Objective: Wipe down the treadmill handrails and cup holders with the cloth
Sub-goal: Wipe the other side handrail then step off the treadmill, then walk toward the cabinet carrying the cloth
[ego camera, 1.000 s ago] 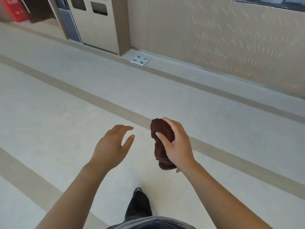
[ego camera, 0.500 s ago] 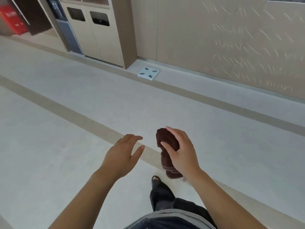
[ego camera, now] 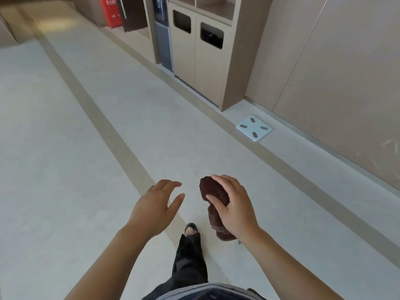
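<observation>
A dark brown cloth (ego camera: 213,191), bunched into a roll, is gripped in my right hand (ego camera: 234,207) at the lower middle of the head view; its lower end hangs below my palm. My left hand (ego camera: 154,207) floats just to the left of it, fingers spread, holding nothing and not touching the cloth. No treadmill, handrail or cup holder is in view. Below my hands a leg in dark trousers and a sandalled foot (ego camera: 191,229) steps over the pale floor.
A beige cabinet with two bin openings (ego camera: 198,50) stands against the wall at the upper right. A white bathroom scale (ego camera: 253,127) lies on the floor by the wall. A red extinguisher box (ego camera: 110,11) is far back. Tan stripes cross the floor.
The view has swung left and the cabinet and scale have shifted right and closer. Both hands keep their pose, the right one still holding the cloth. A foot has stepped forward.
</observation>
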`<act>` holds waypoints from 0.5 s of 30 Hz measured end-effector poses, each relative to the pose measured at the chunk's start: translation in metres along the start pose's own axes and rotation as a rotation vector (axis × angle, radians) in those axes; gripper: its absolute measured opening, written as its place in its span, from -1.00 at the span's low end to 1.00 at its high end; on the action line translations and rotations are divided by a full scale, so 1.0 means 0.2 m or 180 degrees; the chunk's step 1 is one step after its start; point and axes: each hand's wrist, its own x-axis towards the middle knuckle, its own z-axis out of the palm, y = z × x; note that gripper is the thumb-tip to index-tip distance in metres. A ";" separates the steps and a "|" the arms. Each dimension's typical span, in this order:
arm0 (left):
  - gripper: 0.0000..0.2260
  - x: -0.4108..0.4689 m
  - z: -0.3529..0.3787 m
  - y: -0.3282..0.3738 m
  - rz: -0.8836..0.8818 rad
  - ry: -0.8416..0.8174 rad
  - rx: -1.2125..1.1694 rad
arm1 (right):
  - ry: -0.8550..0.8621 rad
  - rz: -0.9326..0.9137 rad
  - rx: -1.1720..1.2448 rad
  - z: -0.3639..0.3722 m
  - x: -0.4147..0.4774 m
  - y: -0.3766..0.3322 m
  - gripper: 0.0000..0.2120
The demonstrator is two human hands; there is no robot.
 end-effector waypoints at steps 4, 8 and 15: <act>-0.64 0.75 -0.11 0.00 0.0378 -0.0097 0.0225 | 0.0161 0.0142 -0.0078 -0.06 0.64 0.15 -0.61; -0.64 1.44 -0.22 0.07 0.0734 -0.0144 0.0246 | 0.0530 0.0358 -0.0073 -0.18 1.19 0.29 -0.61; -0.63 2.50 -0.31 0.01 0.1030 -0.0428 0.0266 | 0.0894 0.0606 -0.0074 -0.18 2.15 0.59 -0.60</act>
